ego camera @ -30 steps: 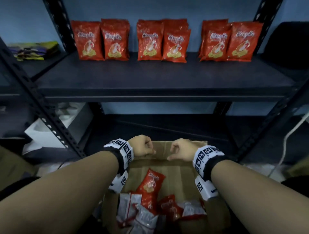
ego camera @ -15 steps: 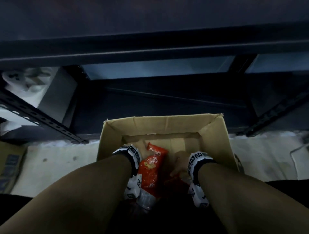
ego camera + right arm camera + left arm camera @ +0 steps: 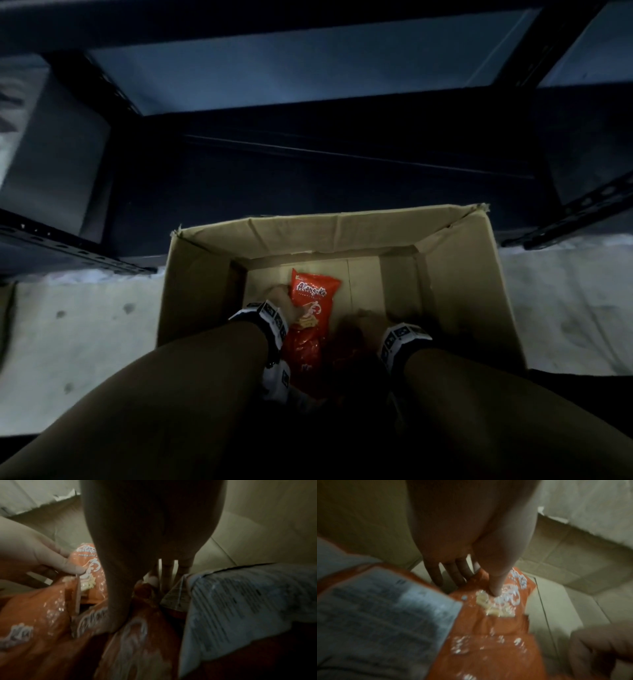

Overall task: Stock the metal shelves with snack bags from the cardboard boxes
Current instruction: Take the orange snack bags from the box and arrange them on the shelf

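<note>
A red snack bag (image 3: 310, 308) lay face up inside the open cardboard box (image 3: 459, 274), its top toward the far wall, with more bags heaped in shadow at the near end. The left hand (image 3: 282, 301) pinched that bag, thumb (image 3: 496, 577) pressed on its printed front and fingers (image 3: 452, 572) reaching down along its left edge; how far they went under could not be told. The right hand (image 3: 150, 536) reached into the pile just beside it, thumb (image 3: 118, 608) pushed onto a second red bag (image 3: 133, 635) and fingers (image 3: 167, 570) extended straight down behind it; whether it had a real hold on that bag could not be told in the dark, blurred view. A bag turned white back up (image 3: 240, 601) lay against the right hand's outer side, and another white-backed bag (image 3: 376, 615) sat by the left wrist. The box stood on a pale floor (image 3: 85, 342) in front of the dark metal shelf (image 3: 325, 164), both forearms reaching down into it.
</note>
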A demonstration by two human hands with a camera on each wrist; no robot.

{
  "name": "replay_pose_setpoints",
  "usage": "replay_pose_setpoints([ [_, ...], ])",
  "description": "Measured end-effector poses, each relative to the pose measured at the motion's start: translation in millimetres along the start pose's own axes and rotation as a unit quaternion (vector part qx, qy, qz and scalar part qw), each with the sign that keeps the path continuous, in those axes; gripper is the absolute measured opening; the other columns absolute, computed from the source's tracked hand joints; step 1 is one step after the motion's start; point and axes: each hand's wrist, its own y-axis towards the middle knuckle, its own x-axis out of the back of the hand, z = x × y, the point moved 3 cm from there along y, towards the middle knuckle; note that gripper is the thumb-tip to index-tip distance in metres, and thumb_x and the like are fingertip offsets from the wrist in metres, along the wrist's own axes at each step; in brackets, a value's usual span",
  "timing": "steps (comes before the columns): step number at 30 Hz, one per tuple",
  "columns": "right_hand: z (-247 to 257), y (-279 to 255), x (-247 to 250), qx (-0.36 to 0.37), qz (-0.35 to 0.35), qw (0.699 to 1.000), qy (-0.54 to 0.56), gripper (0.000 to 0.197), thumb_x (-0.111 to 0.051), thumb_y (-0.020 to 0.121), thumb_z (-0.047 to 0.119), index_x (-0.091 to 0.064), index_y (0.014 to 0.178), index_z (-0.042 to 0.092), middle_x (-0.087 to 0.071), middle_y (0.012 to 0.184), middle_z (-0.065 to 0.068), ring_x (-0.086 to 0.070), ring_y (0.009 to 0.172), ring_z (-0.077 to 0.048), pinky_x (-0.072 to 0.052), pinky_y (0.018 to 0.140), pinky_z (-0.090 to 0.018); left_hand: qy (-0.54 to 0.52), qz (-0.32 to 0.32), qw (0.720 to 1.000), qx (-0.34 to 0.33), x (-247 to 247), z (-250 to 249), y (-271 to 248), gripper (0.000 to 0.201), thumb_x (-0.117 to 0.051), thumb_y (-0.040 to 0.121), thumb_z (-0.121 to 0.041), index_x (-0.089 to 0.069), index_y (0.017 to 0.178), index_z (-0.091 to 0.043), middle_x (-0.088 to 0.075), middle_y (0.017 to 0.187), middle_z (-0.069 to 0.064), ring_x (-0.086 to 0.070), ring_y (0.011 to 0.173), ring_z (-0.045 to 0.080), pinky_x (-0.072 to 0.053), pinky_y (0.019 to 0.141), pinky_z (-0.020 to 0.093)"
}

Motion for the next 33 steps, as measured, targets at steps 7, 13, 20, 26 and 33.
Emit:
replay_pose_setpoints([
  [7, 13.0, -27.8, 17.3, 0.012, -0.031, 0.999, 0.037, 0.05, -0.076, 0.085, 0.052, -0.065, 0.131, 0.032, -0.063, 0.137, -0.004, -0.061, 0.126, -0.028, -0.048, 0.104, -0.035, -0.012, -0.022, 0.999, -0.037, 15.1, -12.6, -14.8, 0.046, -0.086, 0.081, -0.023, -0.067, 0.118, -0.003, -0.073, 0.114, 0.011, -0.069, 0.099, 0.026, -0.054, 0.09, 0.034],
  [13, 22.6, -57.5, 61.1, -0.01, -0.068, 0.997, 0.045, 0.063, -0.082, 0.087, 0.02, -0.054, 0.143, 0.01, -0.055, 0.145, -0.012, -0.055, 0.133, -0.031, -0.039, 0.088, -0.025, 0.068, -0.021, 0.994, -0.081, 55.0, -43.2, -53.3, 0.03, -0.082, 0.083, -0.02, -0.073, 0.11, -0.011, -0.075, 0.11, 0.004, -0.071, 0.103, 0.022, -0.055, 0.092, 0.031],
  [20, 65.1, -120.9, 126.6, 0.029, -0.144, 0.986, -0.079, 0.047, -0.093, 0.072, 0.037, -0.062, 0.103, 0.02, -0.067, 0.1, 0.0, -0.062, 0.091, -0.023, -0.052, 0.074, -0.03, 0.218, -0.031, 0.966, -0.138, 126.7, -84.4, -106.2, 0.045, -0.083, 0.076, -0.042, -0.068, 0.111, -0.019, -0.073, 0.103, -0.004, -0.07, 0.095, 0.019, -0.057, 0.091, 0.039],
  [26, 104.1, -187.5, 189.2, 0.078, -0.228, 0.96, -0.145, 0.051, -0.094, 0.067, 0.034, -0.067, 0.108, 0.02, -0.071, 0.104, 0.002, -0.067, 0.096, -0.02, -0.057, 0.082, -0.035, 0.255, -0.09, 0.942, -0.197, 203.5, -119.8, -168.3, 0.038, -0.083, 0.08, -0.03, -0.066, 0.112, -0.017, -0.069, 0.107, 0.0, -0.067, 0.101, 0.021, -0.047, 0.079, 0.028],
  [33, 133.0, -259.2, 234.0, 0.188, -0.256, 0.939, -0.133, 0.038, -0.089, 0.074, 0.035, -0.069, 0.106, 0.031, -0.07, 0.102, 0.011, -0.068, 0.091, -0.009, -0.058, 0.084, -0.034, 0.177, -0.117, 0.936, -0.28, 262.1, -131.8, -217.7, 0.029, -0.082, 0.081, -0.028, -0.055, 0.093, -0.03, -0.068, 0.094, -0.01, -0.066, 0.082, 0.007, -0.051, 0.067, 0.025],
])
